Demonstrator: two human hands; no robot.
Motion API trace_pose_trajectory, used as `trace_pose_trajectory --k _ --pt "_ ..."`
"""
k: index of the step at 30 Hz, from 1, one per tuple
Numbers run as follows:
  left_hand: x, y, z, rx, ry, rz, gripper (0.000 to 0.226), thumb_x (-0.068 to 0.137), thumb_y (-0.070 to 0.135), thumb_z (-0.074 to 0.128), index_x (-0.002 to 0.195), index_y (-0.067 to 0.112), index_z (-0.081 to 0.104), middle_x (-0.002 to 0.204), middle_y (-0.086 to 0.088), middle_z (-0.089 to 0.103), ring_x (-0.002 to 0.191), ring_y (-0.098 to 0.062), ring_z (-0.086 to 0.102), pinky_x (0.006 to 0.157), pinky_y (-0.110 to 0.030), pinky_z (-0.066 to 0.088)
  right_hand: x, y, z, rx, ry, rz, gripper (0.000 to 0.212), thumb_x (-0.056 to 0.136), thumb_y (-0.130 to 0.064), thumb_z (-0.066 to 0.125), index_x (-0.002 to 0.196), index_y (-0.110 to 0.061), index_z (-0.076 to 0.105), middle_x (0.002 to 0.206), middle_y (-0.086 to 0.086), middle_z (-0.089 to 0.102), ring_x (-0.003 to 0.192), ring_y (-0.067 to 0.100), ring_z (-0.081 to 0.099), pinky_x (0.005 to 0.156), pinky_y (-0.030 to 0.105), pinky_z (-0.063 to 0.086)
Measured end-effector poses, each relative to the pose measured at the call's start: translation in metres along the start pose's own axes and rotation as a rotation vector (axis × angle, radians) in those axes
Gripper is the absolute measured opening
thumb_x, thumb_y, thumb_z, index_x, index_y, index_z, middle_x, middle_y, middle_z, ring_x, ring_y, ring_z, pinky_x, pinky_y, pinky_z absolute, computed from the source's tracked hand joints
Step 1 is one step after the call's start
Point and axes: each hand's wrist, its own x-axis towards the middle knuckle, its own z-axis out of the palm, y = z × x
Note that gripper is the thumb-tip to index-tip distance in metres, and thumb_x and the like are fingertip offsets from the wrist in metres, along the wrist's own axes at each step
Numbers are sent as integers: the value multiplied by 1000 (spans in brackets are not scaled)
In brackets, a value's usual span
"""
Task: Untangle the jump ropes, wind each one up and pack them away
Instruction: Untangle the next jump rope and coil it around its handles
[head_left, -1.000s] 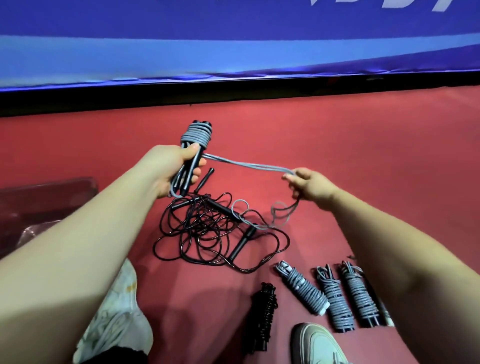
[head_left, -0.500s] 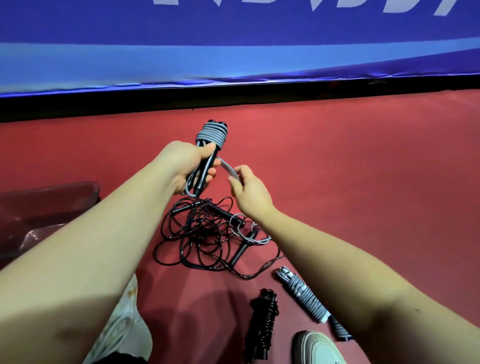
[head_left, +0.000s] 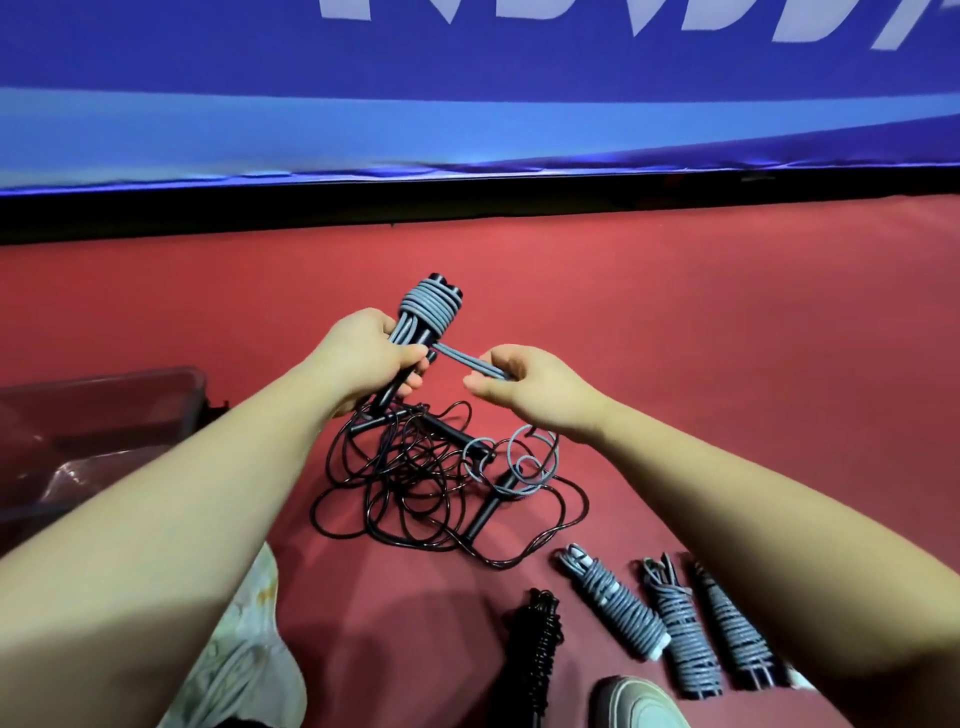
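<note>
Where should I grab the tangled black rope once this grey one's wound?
Probably its black handle at the near-right side of the tangle, pinched across its near half from above. It's a straight rigid bar lying flat; loose loops of the grey rope cross its far end.

Banner lettering (head_left: 343, 8) cut off at top, clear bin (head_left: 104, 379) cropped at left, shoe (head_left: 634, 701) cropped at bottom, rightmost wound rope (head_left: 735, 636) partly under right forearm (head_left: 779, 519), grey jump rope (head_left: 430, 307) with handles mostly inside left hand (head_left: 363, 358).
</note>
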Motion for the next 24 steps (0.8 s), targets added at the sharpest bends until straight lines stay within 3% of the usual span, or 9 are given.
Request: trace_pose_trajectory --k 3,6,8,10,12,14,17,21,24 --pt "0 4 5 163 42 62 5 94 7 53 89 9 53 85 -12 68 61 -19 60 63 -32 53 -2 -20 -7 -131 35 -17 27 90 -29 58 69 -19 46 61 -7 42 54 9 37 53 26 30" --pt "1 8 11 449 71 135 8 93 16 57 100 13 55 79 -3 68 61 -17 63 55 -27 47 2 -32 -12 -249 90 -18 26 90 -30 57 67 -20 47 67 -3 49 63 16 47 59 29 36" --pt "-1 11 16 615 64 166 13 91 21 59 103 16 55 80 -3 65 65 -20 61 56 -27 44 3 -37 -13 -396 121 -42 19 90 -31 54 76 -18 53 74 -2 52 75 22 52 61 30 37" --pt "-3 12 19 756 61 210 20 89 25 62 106 16 57 92 -6 65 80 -26 58 67 -32 46 3 -41 -17 -571 165 -73 17 91 -33 52 90 -18 60 80 -2 54 82 23 52 63 28 33" --pt "-5 13 22 801 11 233 23 87 26 64 107 15 58 99 -7 64 90 -27 58 76 -35 46 3 -44 -24 -729 204 -122 22 90 -37 55 101 -20 61 92 1 61 91 23 55 64 27 32" --pt "-8 12 24 830 -77 240 24 86 26 66 105 13 58 99 -7 63 92 -27 58 76 -34 44 4 -45 -31 -793 199 -173 27 83 -41 63 100 -21 60 96 0 62 95 24 57 63 27 31" --pt "-13 12 28 866 -223 274 29 85 25 67 110 11 60 99 -6 63 94 -25 57 74 -30 41 3 -44 -37 -837 92 -214 32 74 -45 70 92 -21 60 88 -4 54 90 21 55 61 27 30" --pt "-19 16 29 897 -348 350 25 85 23 67 106 11 63 79 3 57 77 -17 52 61 -27 35 5 -36 -48 -885 -41 -265 29 70 -52 71 77 -26 59 86 -4 61 81 17 54 56 27 31" --pt "-22 18 34 971 -452 425 20 84 24 68 100 13 63 71 7 52 71 -14 48 58 -23 32 9 -28 -59 -714 -294 -203 25 74 -44 72 85 -21 70 79 -4 65 69 9 54 59 24 38"
